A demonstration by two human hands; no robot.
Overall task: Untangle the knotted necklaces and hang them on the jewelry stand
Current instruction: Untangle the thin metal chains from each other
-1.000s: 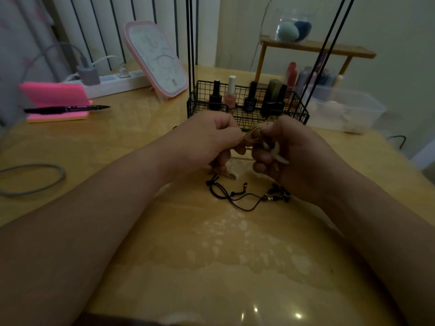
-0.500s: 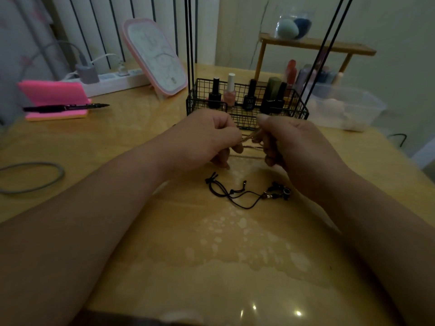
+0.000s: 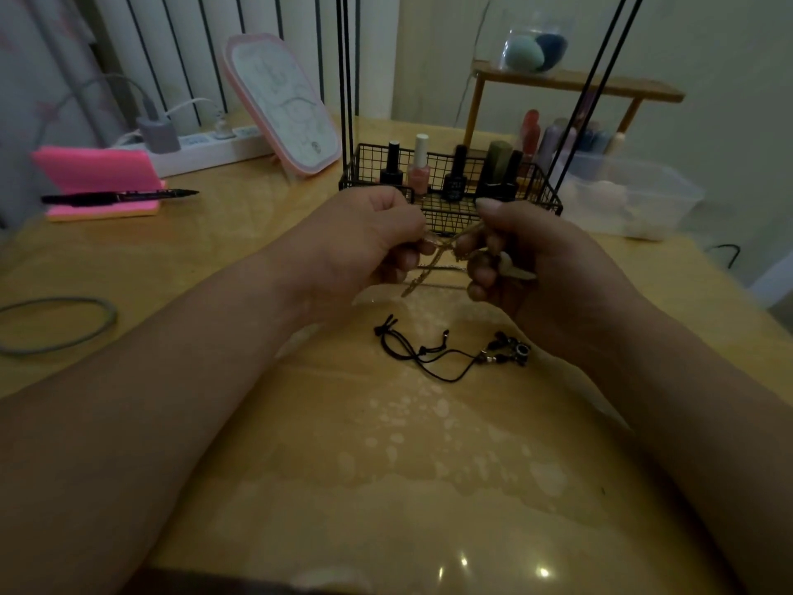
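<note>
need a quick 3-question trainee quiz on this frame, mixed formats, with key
1. True or false: the black cord necklace lies on the table, in neither hand.
2. The left hand and right hand pinch: A the tan necklace, B a pen, C a grey ring?
3. What stands in the wire basket?
Key: 1 true; 2 A; 3 nail polish bottles.

Golden-tan necklace (image 3: 433,261), black cord necklace (image 3: 433,358), black wire basket (image 3: 540,199), pink notepad (image 3: 96,173), yellow-tan table (image 3: 343,465)
</note>
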